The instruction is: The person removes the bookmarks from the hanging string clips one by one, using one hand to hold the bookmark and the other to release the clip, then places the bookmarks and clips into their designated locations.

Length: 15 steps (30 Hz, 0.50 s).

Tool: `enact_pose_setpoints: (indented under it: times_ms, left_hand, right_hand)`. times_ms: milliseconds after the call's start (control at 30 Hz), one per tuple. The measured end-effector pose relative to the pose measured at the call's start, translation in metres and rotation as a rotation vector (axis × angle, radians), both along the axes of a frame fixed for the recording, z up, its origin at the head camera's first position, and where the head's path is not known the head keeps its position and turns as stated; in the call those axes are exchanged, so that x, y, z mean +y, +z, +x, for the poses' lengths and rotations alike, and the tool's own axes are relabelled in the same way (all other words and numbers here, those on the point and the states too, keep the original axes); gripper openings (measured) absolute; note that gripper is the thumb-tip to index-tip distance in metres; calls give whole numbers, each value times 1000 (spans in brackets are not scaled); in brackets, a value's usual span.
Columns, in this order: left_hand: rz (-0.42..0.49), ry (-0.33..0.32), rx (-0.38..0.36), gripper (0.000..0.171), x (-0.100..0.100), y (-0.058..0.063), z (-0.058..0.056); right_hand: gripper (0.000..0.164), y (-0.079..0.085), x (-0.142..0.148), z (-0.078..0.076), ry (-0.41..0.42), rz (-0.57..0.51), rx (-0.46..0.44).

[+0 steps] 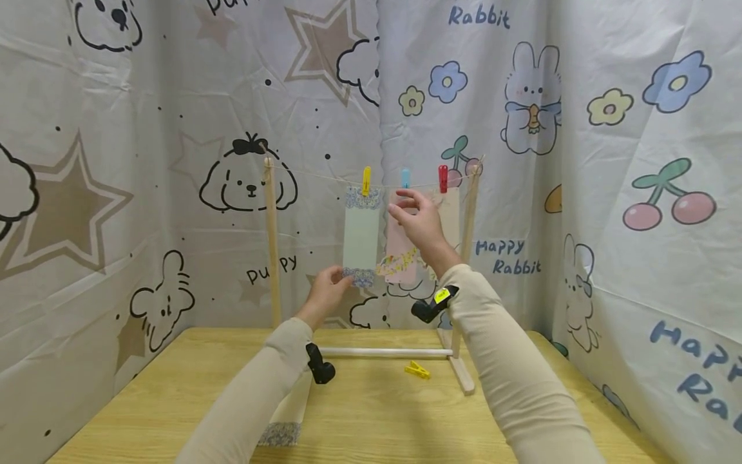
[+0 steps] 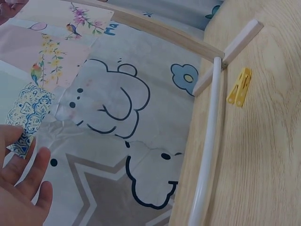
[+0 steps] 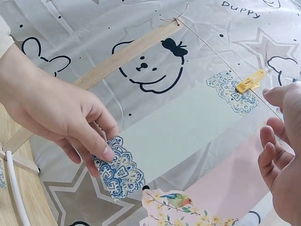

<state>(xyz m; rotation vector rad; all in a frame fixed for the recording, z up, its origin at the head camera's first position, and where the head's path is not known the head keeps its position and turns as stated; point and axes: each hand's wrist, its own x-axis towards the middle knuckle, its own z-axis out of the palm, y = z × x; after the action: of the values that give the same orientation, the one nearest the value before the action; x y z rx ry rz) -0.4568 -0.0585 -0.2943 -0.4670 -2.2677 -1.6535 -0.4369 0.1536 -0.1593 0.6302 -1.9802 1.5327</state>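
A pale green card [image 1: 361,235] with blue lace patterns at both ends hangs from a string [image 1: 324,176] by a yellow clothespin [image 1: 366,182]. My left hand [image 1: 323,295] pinches its lower left corner between thumb and fingers. To the card's right, my right hand [image 1: 424,222] is raised just under the string, fingers loosely bent and holding nothing. Behind that hand hang a pink card [image 1: 397,248] with flowers and a bird, under a blue clothespin [image 1: 406,177], and a cream card [image 1: 451,216], under a red clothespin [image 1: 443,179]. Both are partly hidden.
Two wooden posts, left [image 1: 271,238] and right [image 1: 471,222], carry the string. A white rod [image 1: 385,352] joins them low down. One yellow clothespin [image 1: 417,369] lies on the table [image 1: 359,412]. Another lace-patterned card [image 1: 283,433] lies partly under my left sleeve. Printed curtains surround the table.
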Motion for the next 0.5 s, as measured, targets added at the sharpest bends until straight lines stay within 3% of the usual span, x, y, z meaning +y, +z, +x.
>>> enact_pose_setpoints:
  times_ms: [333, 500]
  left_hand:
    - [54, -23, -25, 17, -4, 0, -1]
    - [63, -31, -22, 16, -4, 0, -1]
  right_hand:
    - [43, 9, -14, 1, 9, -5, 19]
    - [43, 11, -18, 0, 18, -11, 15]
